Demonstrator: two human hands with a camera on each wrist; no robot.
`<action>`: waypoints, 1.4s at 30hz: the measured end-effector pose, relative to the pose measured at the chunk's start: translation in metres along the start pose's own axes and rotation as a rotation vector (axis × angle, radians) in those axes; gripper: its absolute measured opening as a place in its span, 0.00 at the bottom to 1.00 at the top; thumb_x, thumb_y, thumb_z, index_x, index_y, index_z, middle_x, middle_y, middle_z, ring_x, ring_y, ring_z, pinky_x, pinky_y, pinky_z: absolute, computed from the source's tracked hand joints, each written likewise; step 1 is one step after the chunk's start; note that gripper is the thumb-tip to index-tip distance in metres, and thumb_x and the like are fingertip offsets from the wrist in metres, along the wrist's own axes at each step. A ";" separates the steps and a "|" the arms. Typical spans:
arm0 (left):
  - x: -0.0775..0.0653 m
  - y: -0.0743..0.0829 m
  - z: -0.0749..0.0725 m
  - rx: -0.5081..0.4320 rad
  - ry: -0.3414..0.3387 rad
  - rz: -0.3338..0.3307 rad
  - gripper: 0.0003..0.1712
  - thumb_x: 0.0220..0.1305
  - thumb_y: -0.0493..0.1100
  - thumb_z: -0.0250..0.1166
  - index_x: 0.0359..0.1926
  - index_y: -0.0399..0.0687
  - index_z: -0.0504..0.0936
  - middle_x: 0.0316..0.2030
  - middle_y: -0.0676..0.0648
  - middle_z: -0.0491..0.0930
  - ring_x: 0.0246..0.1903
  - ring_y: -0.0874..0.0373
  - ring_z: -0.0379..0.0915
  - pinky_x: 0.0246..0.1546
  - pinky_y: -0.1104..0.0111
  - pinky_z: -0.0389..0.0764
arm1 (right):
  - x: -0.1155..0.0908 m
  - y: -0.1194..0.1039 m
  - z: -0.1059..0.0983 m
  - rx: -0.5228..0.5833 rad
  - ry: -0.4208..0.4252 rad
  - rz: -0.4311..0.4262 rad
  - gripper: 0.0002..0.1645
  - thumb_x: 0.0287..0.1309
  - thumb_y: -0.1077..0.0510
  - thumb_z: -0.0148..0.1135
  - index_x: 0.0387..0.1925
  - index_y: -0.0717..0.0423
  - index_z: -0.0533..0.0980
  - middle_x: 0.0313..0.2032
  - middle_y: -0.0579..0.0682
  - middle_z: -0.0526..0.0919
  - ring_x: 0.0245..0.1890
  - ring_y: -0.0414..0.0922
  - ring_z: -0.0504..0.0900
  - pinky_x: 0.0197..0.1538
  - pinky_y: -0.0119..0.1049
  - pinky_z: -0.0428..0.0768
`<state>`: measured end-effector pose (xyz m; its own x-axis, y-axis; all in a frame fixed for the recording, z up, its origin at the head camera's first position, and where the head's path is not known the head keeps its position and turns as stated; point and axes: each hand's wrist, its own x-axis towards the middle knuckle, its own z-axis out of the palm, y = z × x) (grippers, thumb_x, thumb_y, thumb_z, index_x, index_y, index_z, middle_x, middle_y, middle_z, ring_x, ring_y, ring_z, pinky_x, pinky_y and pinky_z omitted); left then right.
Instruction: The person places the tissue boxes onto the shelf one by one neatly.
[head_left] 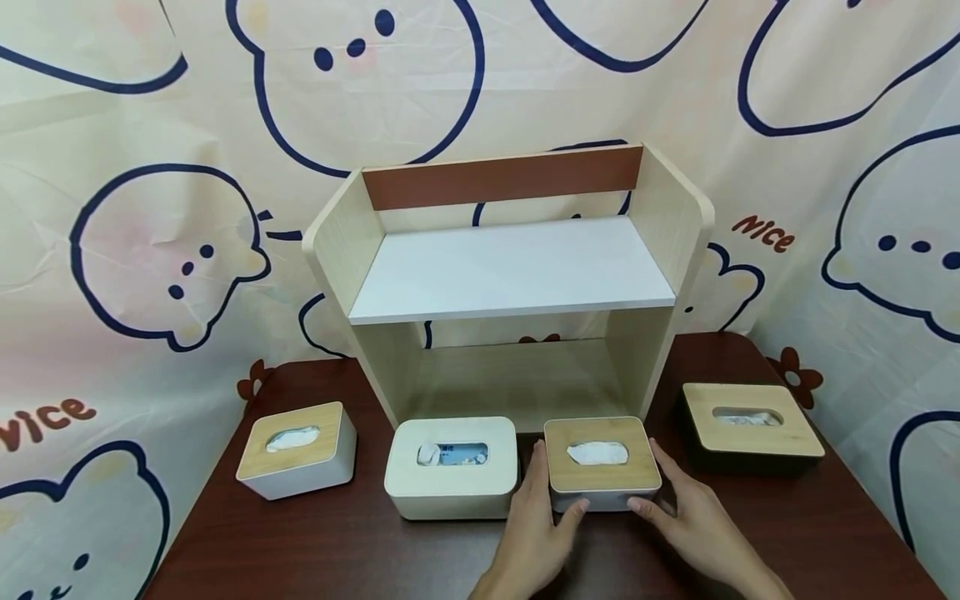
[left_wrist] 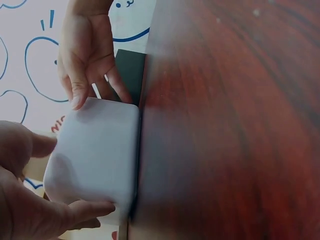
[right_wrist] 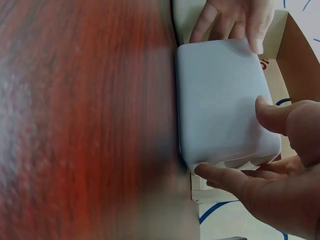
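Both hands are at a tissue box (head_left: 604, 482) with a light wooden lid and a pale grey-white body, standing in front of the shelf. White tissue shows in its oval slot. My left hand (head_left: 534, 525) grips its left side, thumb at the front face and fingers along the side. From the other side my right hand (head_left: 701, 518) holds it the same way, thumb at the front right corner. The left wrist view shows the box's smooth front (left_wrist: 97, 150) between the two hands. In the right wrist view the same pale face (right_wrist: 220, 95) appears close above the dark tabletop.
A two-level desk shelf (head_left: 510, 267) stands behind. Close left of the held box is a cream tissue box (head_left: 450, 497); farther left sits a wood-lidded white one (head_left: 307, 478). A dark tissue box with a wooden lid (head_left: 750, 446) is at the right. The table (head_left: 330, 550) is dark brown.
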<state>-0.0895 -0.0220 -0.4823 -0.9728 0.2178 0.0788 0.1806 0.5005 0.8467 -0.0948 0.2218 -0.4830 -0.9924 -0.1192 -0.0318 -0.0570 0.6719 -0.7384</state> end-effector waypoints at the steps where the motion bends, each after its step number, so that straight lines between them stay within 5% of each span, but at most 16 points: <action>1: 0.000 0.000 0.000 0.006 0.003 -0.006 0.52 0.77 0.47 0.68 0.85 0.31 0.47 0.83 0.29 0.52 0.81 0.36 0.55 0.77 0.40 0.66 | 0.000 0.000 0.000 -0.001 -0.001 0.010 0.60 0.66 0.47 0.75 0.85 0.62 0.52 0.44 0.65 0.87 0.33 0.43 0.87 0.39 0.34 0.87; 4: 0.001 0.000 0.001 0.017 0.011 -0.015 0.49 0.77 0.40 0.67 0.84 0.29 0.49 0.82 0.28 0.55 0.80 0.36 0.58 0.75 0.41 0.68 | 0.000 0.001 0.000 -0.022 0.026 0.006 0.57 0.67 0.46 0.74 0.85 0.61 0.55 0.38 0.59 0.88 0.25 0.37 0.80 0.38 0.38 0.85; 6: 0.002 0.001 0.001 0.023 0.017 -0.017 0.47 0.76 0.38 0.67 0.84 0.29 0.50 0.81 0.28 0.57 0.79 0.36 0.60 0.75 0.42 0.70 | -0.001 0.001 0.001 -0.057 0.060 -0.028 0.54 0.68 0.46 0.74 0.83 0.62 0.58 0.53 0.66 0.89 0.41 0.44 0.89 0.48 0.47 0.88; 8: 0.003 0.001 0.001 0.027 0.025 -0.010 0.46 0.76 0.36 0.67 0.83 0.29 0.52 0.80 0.28 0.60 0.79 0.38 0.62 0.74 0.43 0.71 | -0.001 0.001 0.001 -0.083 0.093 -0.055 0.52 0.68 0.45 0.74 0.82 0.63 0.61 0.65 0.68 0.83 0.58 0.52 0.86 0.56 0.55 0.86; 10: 0.004 0.001 0.001 0.035 0.037 0.000 0.45 0.75 0.35 0.67 0.83 0.29 0.54 0.79 0.30 0.63 0.78 0.39 0.64 0.73 0.44 0.73 | -0.001 0.001 0.001 -0.085 0.104 -0.056 0.51 0.68 0.46 0.74 0.81 0.63 0.62 0.65 0.69 0.83 0.61 0.54 0.84 0.56 0.56 0.86; 14: 0.005 0.002 0.001 0.034 0.053 0.018 0.43 0.74 0.34 0.68 0.82 0.29 0.58 0.78 0.31 0.67 0.75 0.42 0.69 0.69 0.49 0.79 | -0.002 -0.001 0.000 -0.086 0.102 -0.022 0.50 0.68 0.47 0.74 0.82 0.61 0.62 0.36 0.59 0.89 0.34 0.38 0.80 0.48 0.39 0.82; 17: 0.005 0.002 0.001 0.017 0.056 0.021 0.42 0.74 0.33 0.68 0.82 0.29 0.59 0.77 0.31 0.67 0.74 0.43 0.70 0.65 0.52 0.82 | -0.002 -0.002 0.000 -0.050 0.094 0.000 0.51 0.69 0.48 0.73 0.83 0.59 0.61 0.20 0.43 0.73 0.20 0.34 0.61 0.38 0.31 0.73; 23: 0.006 0.003 0.001 0.010 0.075 0.023 0.41 0.74 0.33 0.67 0.81 0.29 0.59 0.78 0.31 0.67 0.76 0.42 0.67 0.71 0.48 0.76 | -0.002 -0.004 0.003 0.010 0.131 -0.023 0.49 0.68 0.53 0.73 0.82 0.59 0.62 0.15 0.36 0.60 0.14 0.31 0.55 0.22 0.30 0.67; 42: 0.025 0.009 0.008 -0.005 0.223 0.113 0.42 0.72 0.28 0.66 0.83 0.39 0.61 0.75 0.39 0.73 0.75 0.45 0.71 0.72 0.47 0.77 | 0.022 0.004 0.001 0.066 0.287 -0.206 0.44 0.68 0.52 0.74 0.79 0.60 0.67 0.14 0.34 0.60 0.11 0.29 0.57 0.16 0.32 0.65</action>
<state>-0.1116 -0.0056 -0.4766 -0.9546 0.0815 0.2866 0.2897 0.4791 0.8286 -0.1170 0.2207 -0.4871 -0.9516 -0.0305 0.3059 -0.2612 0.6052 -0.7520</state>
